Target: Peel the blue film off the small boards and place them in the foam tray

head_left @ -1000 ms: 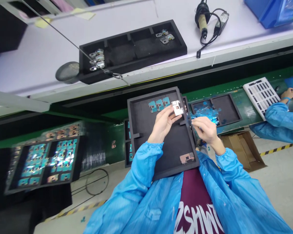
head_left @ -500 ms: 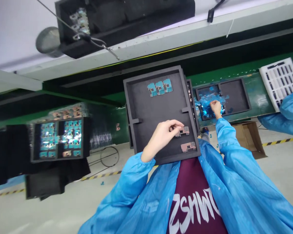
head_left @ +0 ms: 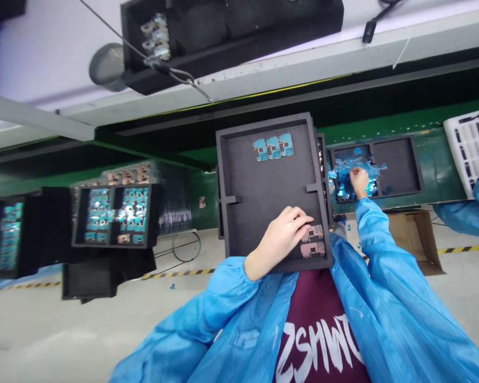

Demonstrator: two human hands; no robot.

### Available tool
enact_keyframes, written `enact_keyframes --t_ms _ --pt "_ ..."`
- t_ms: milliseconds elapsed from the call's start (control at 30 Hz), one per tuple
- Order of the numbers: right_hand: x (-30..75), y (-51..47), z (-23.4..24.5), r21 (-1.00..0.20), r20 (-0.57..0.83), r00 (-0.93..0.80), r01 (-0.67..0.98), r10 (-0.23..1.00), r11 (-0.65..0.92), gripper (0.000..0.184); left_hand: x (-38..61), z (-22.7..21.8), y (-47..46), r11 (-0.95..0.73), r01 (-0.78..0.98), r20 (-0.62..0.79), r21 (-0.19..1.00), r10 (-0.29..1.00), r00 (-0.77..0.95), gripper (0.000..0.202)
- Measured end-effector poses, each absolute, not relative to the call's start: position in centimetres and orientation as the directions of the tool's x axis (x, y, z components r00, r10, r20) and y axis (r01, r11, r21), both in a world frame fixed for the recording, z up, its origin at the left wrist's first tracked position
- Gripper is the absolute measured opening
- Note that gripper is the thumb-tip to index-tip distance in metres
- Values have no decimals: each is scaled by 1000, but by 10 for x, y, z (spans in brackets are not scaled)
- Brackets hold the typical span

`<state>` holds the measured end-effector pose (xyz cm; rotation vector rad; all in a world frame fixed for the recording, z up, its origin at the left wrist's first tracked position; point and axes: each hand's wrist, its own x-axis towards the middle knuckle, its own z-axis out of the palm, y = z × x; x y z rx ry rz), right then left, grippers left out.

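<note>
My left hand [head_left: 287,235] is closed at the edge of a pinkish circuit board [head_left: 315,232] low in the black tray [head_left: 259,197]. A second pinkish circuit board [head_left: 313,250] lies flat just below it. At the tray's far end, three blue-faced circuit boards [head_left: 273,147] sit side by side. To the right, my right hand [head_left: 359,181] is over loose shiny blue film pieces [head_left: 345,186] in a two-part black tray [head_left: 397,165]. Its fingers are pinched together, and what they hold is too small to make out.
On the left stand black trays [head_left: 115,242] with rows of blue-faced boards. A white slotted rack [head_left: 469,143] and another person's blue sleeve [head_left: 459,215] are at the right. A cardboard box [head_left: 417,242] sits below. Overhead, a shelf carries a long black tray [head_left: 239,37].
My left hand has brought the pinkish board down next to the other one. My right hand stays over the blue film. The whole view has shifted slightly.
</note>
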<state>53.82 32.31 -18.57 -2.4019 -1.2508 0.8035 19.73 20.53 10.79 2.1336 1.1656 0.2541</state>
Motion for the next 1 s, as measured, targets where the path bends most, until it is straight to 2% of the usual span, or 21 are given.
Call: enact_keyframes --t_ms 67,233,333,467,533,600,667,733,800,867,1000 --pt "536 322 -181 -523 -304 465 648 832 -554 33 192 112 236 -376 675 -97 635 828 552 22" --pt "534 315 -162 -589 -243 459 630 855 -506 46 187 97 342 -351 724 126 594 929 347 31" --pt "534 311 -146 -650 -223 425 606 877 -459 42 190 79 382 -354 739 106 574 926 362 44" --pt "527 309 -112 -733 -126 385 584 914 -347 39 189 71 398 -324 762 93 560 939 331 43" --pt "513 306 -82 -782 -38 384 563 923 -267 39 186 78 400 -303 733 106 609 947 304 43" --pt "491 302 -43 -853 118 377 512 919 -100 37 185 90 396 -252 662 107 706 962 252 35" --pt "462 295 1 -890 291 345 440 892 121 33 188 105 384 -149 526 72 837 984 164 26" --pt "432 289 41 -892 375 273 367 886 265 31 194 120 365 -17 315 -7 949 997 76 24" --pt "405 284 69 -917 349 197 274 916 290 38 201 130 341 86 113 -91 990 995 34 29" --pt "387 281 85 -957 263 167 171 950 235 40 208 137 318 132 8 -132 991 991 21 32" --pt "378 277 92 -992 122 154 9 980 122 35 214 142 286 73 28 -73 997 997 -17 32"
